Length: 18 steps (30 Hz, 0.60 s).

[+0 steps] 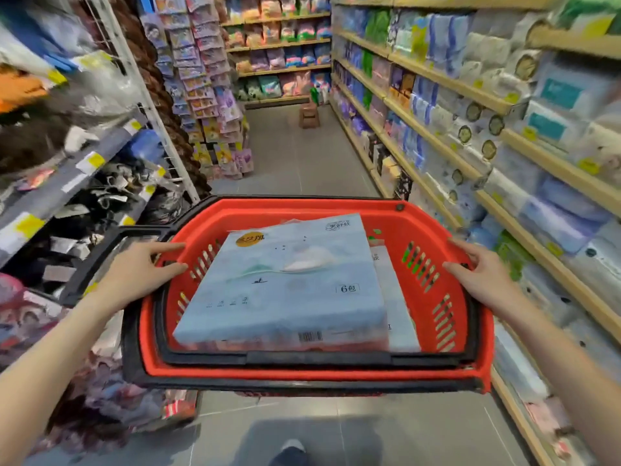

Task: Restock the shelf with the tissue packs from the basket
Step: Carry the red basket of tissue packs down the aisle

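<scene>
A red plastic basket (pixel 470 361) with black rim and handles is held level at waist height in the aisle. My left hand (pixel 141 270) grips its left rim and my right hand (pixel 477 274) grips its right rim. Inside lies a large pale-blue tissue pack (pixel 285 280), flat, with a second white pack (pixel 400 314) partly hidden under its right side. The tissue shelf (pixel 504 203) runs along the right of the aisle, its wooden tiers full of blue and white packs.
Racks of dark hanging goods and packets (pixel 84 183) line the left side. A small brown stool (pixel 309 116) stands far down the grey floor. More shelves close the aisle's far end. My shoe (pixel 292 449) shows below the basket.
</scene>
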### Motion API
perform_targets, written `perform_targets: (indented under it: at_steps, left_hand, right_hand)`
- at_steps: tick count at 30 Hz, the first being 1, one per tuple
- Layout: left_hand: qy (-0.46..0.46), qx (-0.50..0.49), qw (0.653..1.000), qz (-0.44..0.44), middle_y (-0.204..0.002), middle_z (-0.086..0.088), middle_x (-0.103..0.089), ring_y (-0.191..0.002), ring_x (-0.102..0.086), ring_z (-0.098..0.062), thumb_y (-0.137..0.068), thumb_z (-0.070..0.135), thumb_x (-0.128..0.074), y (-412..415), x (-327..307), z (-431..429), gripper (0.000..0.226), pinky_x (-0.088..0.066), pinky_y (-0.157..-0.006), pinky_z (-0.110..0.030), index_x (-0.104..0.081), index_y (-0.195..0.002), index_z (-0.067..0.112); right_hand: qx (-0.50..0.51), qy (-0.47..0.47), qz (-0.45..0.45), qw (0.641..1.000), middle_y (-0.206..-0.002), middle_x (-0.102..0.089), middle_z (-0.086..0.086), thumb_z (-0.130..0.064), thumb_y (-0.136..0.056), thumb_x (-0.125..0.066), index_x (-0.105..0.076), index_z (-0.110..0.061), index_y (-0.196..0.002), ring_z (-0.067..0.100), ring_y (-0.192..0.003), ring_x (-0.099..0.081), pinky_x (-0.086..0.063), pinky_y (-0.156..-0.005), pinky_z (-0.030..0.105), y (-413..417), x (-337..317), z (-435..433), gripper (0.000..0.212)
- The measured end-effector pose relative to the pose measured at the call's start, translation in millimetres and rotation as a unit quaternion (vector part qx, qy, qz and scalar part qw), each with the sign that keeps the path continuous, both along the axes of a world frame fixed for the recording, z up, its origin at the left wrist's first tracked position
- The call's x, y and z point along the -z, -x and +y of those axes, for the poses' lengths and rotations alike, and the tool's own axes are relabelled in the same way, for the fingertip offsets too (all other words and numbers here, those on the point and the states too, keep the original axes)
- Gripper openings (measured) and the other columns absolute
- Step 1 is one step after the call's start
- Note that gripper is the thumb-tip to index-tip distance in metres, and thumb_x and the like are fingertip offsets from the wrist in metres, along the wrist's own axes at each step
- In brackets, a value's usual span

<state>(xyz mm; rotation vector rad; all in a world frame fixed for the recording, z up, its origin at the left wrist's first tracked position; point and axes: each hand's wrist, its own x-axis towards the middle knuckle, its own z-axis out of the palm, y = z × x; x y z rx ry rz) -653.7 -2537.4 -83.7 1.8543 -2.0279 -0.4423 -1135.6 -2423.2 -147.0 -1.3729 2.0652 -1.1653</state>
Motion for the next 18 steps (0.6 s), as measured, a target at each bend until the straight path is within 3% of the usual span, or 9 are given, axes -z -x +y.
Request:
perform_targets:
  at_steps: [4, 6, 8, 10, 15, 18]
  left_hand:
    - [-0.01, 0.064, 0.997, -0.041, -0.117, -0.009, -0.066, -0.101, -0.061, -0.03, -0.074, 0.035, -0.073, 17, -3, -105, 0.042, -0.041, -0.075, -0.035, -0.063, -0.115, 0.033]
    - [-0.005, 0.097, 0.994, -0.046, -0.121, -0.011, -0.064, -0.105, -0.06, -0.032, -0.074, 0.034, -0.073, 35, -5, -154, 0.043, -0.04, -0.079, -0.036, -0.063, -0.116, 0.031]
    - [-0.007, 0.139, 0.989, -0.05, -0.118, -0.012, -0.066, -0.097, -0.062, -0.032, -0.075, 0.033, -0.073, 61, -3, -194, 0.044, -0.04, -0.076, -0.036, -0.063, -0.117, 0.029]
    - [-0.008, 0.172, 0.984, -0.053, -0.109, -0.015, -0.068, -0.088, -0.062, -0.031, -0.076, 0.031, -0.072, 93, 3, -230, 0.043, -0.039, -0.071, -0.034, -0.064, -0.118, 0.025]
    - [-0.019, 0.257, 0.965, -0.056, -0.102, -0.014, -0.07, -0.092, -0.064, -0.034, -0.075, 0.029, -0.073, 182, 41, -313, 0.042, -0.04, -0.07, -0.035, -0.064, -0.116, 0.027]
    - [-0.028, 0.29, 0.955, -0.05, -0.082, -0.012, -0.065, -0.075, -0.059, -0.03, -0.076, 0.025, -0.072, 245, 68, -344, 0.04, -0.038, -0.066, -0.035, -0.064, -0.116, 0.024]
  right_hand:
    - [0.054, -0.004, -0.013, 0.998, -0.12, -0.06, 0.008, -0.008, -0.08, -0.064, -0.052, -0.012, -0.128, 0.017, -0.102, -0.058, -0.045, -0.073, 0.009, -4, 14, -43, 0.05]
    - [0.076, -0.006, -0.038, 0.996, -0.125, -0.058, 0.007, -0.011, -0.081, -0.064, -0.05, -0.014, -0.13, 0.019, -0.109, -0.058, -0.047, -0.089, 0.02, -1, 24, -56, 0.051]
    - [0.112, -0.01, -0.051, 0.992, -0.127, -0.056, 0.006, -0.011, -0.081, -0.064, -0.049, -0.014, -0.13, 0.02, -0.113, -0.056, -0.044, -0.098, 0.035, 4, 33, -65, 0.052]
    - [0.15, -0.007, -0.059, 0.987, -0.128, -0.057, 0.008, -0.013, -0.08, -0.065, -0.05, -0.014, -0.13, 0.021, -0.112, -0.056, -0.043, -0.099, 0.038, 13, 40, -72, 0.052]
    - [0.25, -0.038, -0.057, 0.966, -0.131, -0.055, 0.007, -0.012, -0.081, -0.064, -0.049, -0.017, -0.131, 0.021, -0.117, -0.053, -0.04, -0.098, 0.032, 47, 73, -82, 0.053]
    - [0.293, -0.048, -0.072, 0.952, -0.128, -0.054, 0.007, -0.01, -0.084, -0.061, -0.045, -0.015, -0.134, 0.014, -0.11, -0.051, -0.038, -0.092, 0.026, 68, 91, -86, 0.053]
